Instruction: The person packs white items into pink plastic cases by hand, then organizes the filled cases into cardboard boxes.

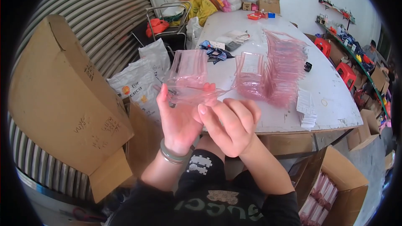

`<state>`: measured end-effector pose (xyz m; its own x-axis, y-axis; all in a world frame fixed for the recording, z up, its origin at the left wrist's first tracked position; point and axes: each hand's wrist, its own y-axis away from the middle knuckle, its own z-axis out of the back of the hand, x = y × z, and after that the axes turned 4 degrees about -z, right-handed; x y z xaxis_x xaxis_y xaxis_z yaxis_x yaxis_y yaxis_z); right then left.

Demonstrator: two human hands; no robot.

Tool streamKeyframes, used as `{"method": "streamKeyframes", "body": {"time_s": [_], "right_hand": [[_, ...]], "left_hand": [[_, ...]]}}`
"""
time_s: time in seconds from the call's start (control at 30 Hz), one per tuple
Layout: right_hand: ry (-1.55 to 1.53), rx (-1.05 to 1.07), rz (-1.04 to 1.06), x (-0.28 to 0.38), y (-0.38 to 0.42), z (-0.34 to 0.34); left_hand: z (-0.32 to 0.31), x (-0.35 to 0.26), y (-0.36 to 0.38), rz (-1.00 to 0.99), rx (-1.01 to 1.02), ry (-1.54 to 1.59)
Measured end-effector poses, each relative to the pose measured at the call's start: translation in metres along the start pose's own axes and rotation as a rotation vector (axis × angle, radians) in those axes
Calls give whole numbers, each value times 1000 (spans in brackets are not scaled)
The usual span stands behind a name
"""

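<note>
My left hand [178,123] holds a clear pink plastic pouch [188,95] in front of me, above the table's near edge. Its thumb and fingertips grip the pouch from either side. My right hand [234,125] is closed at the pouch's right end, fingers curled in a pinch; the exact contact is partly hidden. Just beyond the left hand, a stack of similar pink pouches [188,65] lies on the table. To the right are a smaller pile of pouches with white inserts [250,69] and a long overlapping row of pouches [287,67].
A stack of white printed cards [307,109] lies near the front edge of the white table [335,104]. An open carton [335,184] with packed pouches stands at lower right. A tall cardboard box [67,100] stands at left. Dark blue cloth [216,52] lies farther back.
</note>
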<state>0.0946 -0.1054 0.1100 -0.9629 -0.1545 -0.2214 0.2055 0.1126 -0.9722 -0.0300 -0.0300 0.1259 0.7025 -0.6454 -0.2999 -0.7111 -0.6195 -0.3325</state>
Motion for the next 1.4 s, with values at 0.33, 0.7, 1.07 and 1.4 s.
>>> {"method": "streamKeyframes", "body": {"time_s": [0.33,0.7,1.07,1.4], "right_hand": [[-436,112,-266,11,-15,10],[-260,221,-221,20,5,25],[-433,441,-449,21,-18,34],[-376,550,-382,22,-9,35]], "left_hand": [[0,10,8,-188,-9,-186],[2,23,15,-260,76,-237],[5,16,13,-266,148,-346],[-1,19,15,-246,192,-540]]}}
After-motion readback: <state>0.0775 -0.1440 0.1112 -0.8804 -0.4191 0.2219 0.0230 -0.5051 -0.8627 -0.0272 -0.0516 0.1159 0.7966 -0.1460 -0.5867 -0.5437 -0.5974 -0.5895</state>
